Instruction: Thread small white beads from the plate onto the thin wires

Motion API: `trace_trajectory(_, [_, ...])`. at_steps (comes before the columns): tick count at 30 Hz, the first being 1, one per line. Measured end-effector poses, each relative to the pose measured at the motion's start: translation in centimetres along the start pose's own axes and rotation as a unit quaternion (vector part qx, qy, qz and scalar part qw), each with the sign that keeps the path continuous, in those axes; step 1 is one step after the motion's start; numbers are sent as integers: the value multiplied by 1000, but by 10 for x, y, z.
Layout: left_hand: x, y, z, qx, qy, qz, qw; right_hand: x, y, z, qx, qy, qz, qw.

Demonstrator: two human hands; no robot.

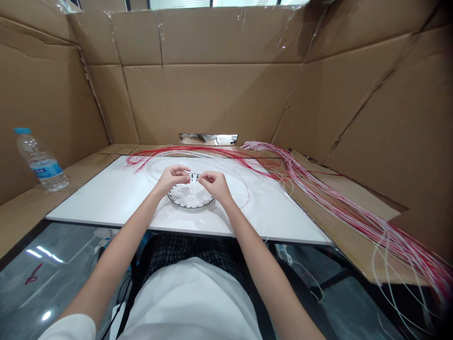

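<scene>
A round white plate [191,206] with a dark patterned rim stands on the white board before me. Something whitish shows inside it, too indistinct to name. Over the plate's left far side is my left hand [174,178], its thumb and fingertips pinched together. Opposite it, my right hand [214,184] also pinches, thumb against fingers, at the plate's right far side. Small dark marks show between the fingertips at the far rim. What either hand holds, if anything, is too small to make out.
Red and white wires [304,174] lie in a long bundle along the right side, with red strands [166,151] across the back. At left a water bottle [47,165] stands on cardboard. Cardboard walls [230,94] enclose the white board [99,198].
</scene>
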State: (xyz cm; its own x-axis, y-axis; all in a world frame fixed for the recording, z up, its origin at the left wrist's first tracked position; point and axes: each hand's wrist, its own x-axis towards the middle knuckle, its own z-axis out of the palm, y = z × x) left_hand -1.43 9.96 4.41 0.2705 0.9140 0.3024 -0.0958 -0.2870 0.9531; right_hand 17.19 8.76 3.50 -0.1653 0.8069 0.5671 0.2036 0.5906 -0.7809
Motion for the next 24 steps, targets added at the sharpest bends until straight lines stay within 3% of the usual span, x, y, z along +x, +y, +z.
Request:
trace_trajectory(9, [-1,5,4,20,-19,12,1000,-1,0,0,-40,-1,-2,999])
trace_trajectory(15, [-2,5,6,20,-37,13,999,-6,-2,1,-146,-42,-66,986])
trace_trajectory(24, [-3,2,5,-7,-52,6,999,-5,-3,4,-139,-65,-120,981])
